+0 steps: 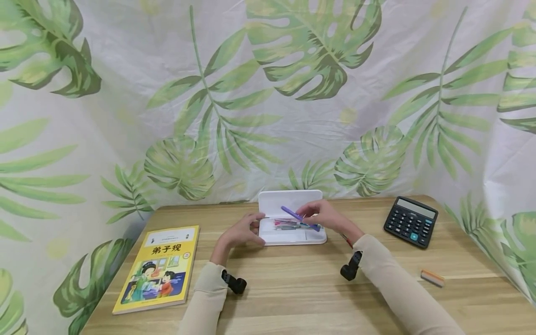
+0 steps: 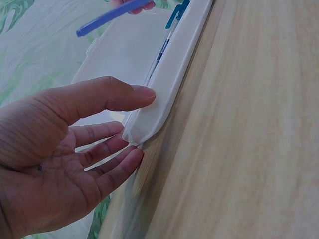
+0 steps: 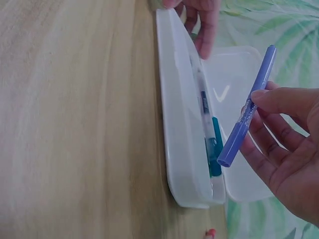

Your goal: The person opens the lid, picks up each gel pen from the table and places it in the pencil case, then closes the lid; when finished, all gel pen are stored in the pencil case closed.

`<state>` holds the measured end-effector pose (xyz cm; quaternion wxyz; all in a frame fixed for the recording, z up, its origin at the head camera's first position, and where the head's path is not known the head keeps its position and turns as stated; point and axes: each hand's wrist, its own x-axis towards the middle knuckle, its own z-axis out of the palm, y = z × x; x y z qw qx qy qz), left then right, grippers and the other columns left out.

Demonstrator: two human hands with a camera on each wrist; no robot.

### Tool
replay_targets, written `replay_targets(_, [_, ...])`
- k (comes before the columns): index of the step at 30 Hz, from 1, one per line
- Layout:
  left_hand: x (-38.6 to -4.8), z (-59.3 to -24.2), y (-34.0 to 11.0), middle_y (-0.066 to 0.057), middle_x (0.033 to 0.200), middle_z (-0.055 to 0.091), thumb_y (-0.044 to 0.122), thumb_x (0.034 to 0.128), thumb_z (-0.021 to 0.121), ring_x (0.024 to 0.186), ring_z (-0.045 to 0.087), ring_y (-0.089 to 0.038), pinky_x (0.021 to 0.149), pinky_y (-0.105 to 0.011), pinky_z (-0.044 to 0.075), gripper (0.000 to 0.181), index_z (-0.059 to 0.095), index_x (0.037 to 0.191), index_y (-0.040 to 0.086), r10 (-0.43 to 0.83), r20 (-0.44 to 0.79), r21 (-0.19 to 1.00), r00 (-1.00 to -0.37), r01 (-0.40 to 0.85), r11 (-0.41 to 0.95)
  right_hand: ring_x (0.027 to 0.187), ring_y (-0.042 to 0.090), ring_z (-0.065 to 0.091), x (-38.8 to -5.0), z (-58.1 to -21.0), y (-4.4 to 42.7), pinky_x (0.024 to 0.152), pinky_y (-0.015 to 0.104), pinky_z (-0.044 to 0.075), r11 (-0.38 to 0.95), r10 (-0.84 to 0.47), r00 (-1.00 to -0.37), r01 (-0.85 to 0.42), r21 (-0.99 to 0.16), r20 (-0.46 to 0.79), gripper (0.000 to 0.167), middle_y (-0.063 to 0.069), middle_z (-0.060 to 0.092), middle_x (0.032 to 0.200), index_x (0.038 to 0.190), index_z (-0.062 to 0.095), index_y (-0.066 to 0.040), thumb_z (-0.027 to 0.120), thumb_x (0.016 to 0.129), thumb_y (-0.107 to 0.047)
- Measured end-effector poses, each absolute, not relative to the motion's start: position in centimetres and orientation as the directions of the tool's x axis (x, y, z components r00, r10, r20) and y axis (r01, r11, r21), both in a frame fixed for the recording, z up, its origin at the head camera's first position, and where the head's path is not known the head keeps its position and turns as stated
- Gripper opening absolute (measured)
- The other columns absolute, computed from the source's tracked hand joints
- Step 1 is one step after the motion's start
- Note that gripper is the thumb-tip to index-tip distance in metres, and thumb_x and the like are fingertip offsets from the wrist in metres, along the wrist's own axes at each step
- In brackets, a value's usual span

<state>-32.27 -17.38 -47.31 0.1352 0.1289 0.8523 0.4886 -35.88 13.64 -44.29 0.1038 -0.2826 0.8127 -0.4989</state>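
Observation:
A white pencil case (image 1: pixel 283 238) lies with its lid (image 1: pixel 290 203) raised at the back of the table. Several pens (image 1: pixel 289 224) lie inside, among them a clear pen with a teal cap (image 3: pixel 215 147). My left hand (image 1: pixel 244 230) holds the case's left end; in the left wrist view the thumb lies at its front wall and the fingertips at its end corner. My right hand (image 1: pixel 322 215) pinches a purple marker (image 3: pixel 247 107) between thumb and fingers, tilted above the right part of the case.
A yellow book (image 1: pixel 161 267) lies at the left of the wooden table (image 1: pixel 293 293). On the right are a black calculator (image 1: pixel 411 221) and an orange-and-white eraser (image 1: pixel 432 278). A red-tipped pen (image 1: pixel 346 240) lies by my right wrist. A leaf-patterned cloth (image 1: pixel 268 116) hangs behind.

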Motion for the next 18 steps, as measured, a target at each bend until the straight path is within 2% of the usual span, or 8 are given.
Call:
replay_targets(8, [-32.2, -47.3, -17.4, -0.027, 0.142, 0.043, -0.007, 0.0698, 0.084, 0.126, 0.052, -0.038, 0.108, -0.049, 0.047, 0.092, 0.041, 0.151, -0.004, 0.363, -0.086, 0.879, -0.928, 0.1, 0.465, 0.086, 0.013, 0.065, -36.5, -44.9, 12.0, 0.075, 0.02, 0.053, 0.383, -0.628, -0.768, -0.447, -0.808, 0.127, 0.022, 0.022, 0.075, 0.103, 0.108, 0.074, 0.006, 0.07, 0.086, 0.007])
replay_targets(12, [-32.2, -47.4, -17.4, -0.027, 0.142, 0.044, -0.008, 0.069, 0.084, 0.126, 0.052, -0.038, 0.109, -0.048, 0.048, 0.092, 0.041, 0.151, -0.004, 0.364, -0.081, 0.884, -0.928, 0.102, 0.457, 0.085, 0.018, 0.067, -37.1, -44.9, 11.6, 0.075, 0.02, 0.054, 0.4, -0.642, -0.755, -0.478, -0.782, 0.133, 0.021, 0.024, 0.074, 0.099, 0.105, 0.074, 0.009, 0.071, 0.084, 0.009])
replay_targets(18, [-32.3, -47.5, -17.5, -0.027, 0.143, 0.042, -0.007, 0.0699, 0.084, 0.128, 0.051, -0.039, 0.11, -0.05, 0.046, 0.092, 0.041, 0.151, -0.003, 0.364, -0.085, 0.879, -0.927, 0.102, 0.465, 0.085, 0.016, 0.067, -37.6, -44.9, 11.2, 0.077, 0.021, 0.054, 0.443, -0.659, -0.743, -0.507, -0.74, 0.115, 0.021, 0.019, 0.076, 0.097, 0.103, 0.076, 0.005, 0.07, 0.083, 0.009])
